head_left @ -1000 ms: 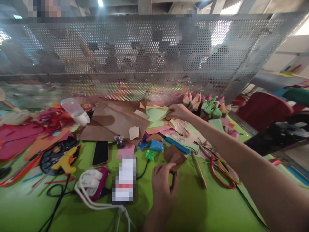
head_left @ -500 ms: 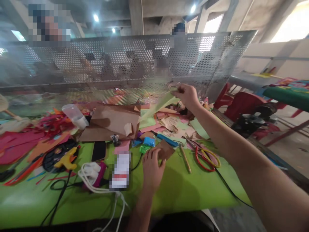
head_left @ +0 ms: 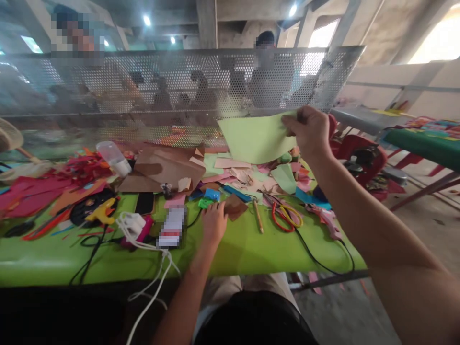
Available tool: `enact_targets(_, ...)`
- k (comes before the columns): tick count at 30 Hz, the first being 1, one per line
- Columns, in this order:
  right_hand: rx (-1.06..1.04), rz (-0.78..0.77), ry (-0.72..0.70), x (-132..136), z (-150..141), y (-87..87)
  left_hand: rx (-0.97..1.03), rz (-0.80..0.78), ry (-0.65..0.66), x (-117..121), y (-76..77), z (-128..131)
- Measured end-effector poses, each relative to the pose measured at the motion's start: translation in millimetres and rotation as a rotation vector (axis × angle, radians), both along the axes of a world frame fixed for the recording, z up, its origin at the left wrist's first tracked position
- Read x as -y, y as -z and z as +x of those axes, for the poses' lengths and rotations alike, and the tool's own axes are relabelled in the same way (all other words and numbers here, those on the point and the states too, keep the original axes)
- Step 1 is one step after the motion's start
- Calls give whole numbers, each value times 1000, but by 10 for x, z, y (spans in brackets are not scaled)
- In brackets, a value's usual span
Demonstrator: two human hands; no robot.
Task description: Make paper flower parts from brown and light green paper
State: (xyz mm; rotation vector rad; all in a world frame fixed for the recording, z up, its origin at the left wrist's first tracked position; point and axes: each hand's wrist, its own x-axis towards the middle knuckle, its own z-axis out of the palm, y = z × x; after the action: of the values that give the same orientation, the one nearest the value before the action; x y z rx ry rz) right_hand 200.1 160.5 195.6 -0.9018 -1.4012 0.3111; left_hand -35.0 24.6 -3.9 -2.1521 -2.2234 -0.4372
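My right hand [head_left: 312, 132] pinches a light green sheet of paper [head_left: 257, 139] by its upper right corner and holds it up above the paper scraps. Low on the green tabletop, my left hand [head_left: 214, 223] lies with its fingers stretched forward. Its fingertips are close to a small green object [head_left: 204, 203] and a blue one [head_left: 212, 194]. Beside its thumb lies a brown piece of paper [head_left: 235, 207]; whether they touch I cannot tell. To the right are a pencil [head_left: 258, 218] and scissors [head_left: 283, 218] with red and yellow handles.
A perforated metal screen [head_left: 172, 91] stands behind the table [head_left: 251, 254], with people beyond it. Brown sheets [head_left: 161, 167], a plastic bottle [head_left: 113, 158], a phone [head_left: 172, 227], white cables [head_left: 143, 239], a yellow glue gun [head_left: 102, 213] and a pink glue gun [head_left: 328, 220] lie about.
My right hand has moved up and right, lifting the green sheet out of the pile so its face shows. My left hand stays low by the brown piece, and the view has shifted.
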Motion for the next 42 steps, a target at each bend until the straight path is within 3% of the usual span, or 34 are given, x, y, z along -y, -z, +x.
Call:
enact_targets(7,-54,87,-15,501,288,-66,-115,-15,23,-88,-22,67)
enact_targets(14,-49,264,-12,889,547,-59,-120,-21,-9,-433,-56,167)
enact_targets(23,51,160,211,1035,719,-50,-66,-9,-78,-954,-219,264)
enact_targets(27,127,186,289,1039,692,-82,27,46,-80,-1052,-382,180)
enact_targets(31,312,291,277,1209,478,-65,214,300,74,-764,-724,101)
enact_targets(34,586,365,113,1417,213,2,248,468,239,-252,-988,109)
enact_targets(36,788,449,-38,1553,42,81,236,491,286,149,-1061,125)
enact_targets(39,962,561,-296,1734,-153,256,225,494,316,667,-950,105)
enact_targets(42,995,552,-498,1891,-240,487,223,474,416,995,-657,-1)
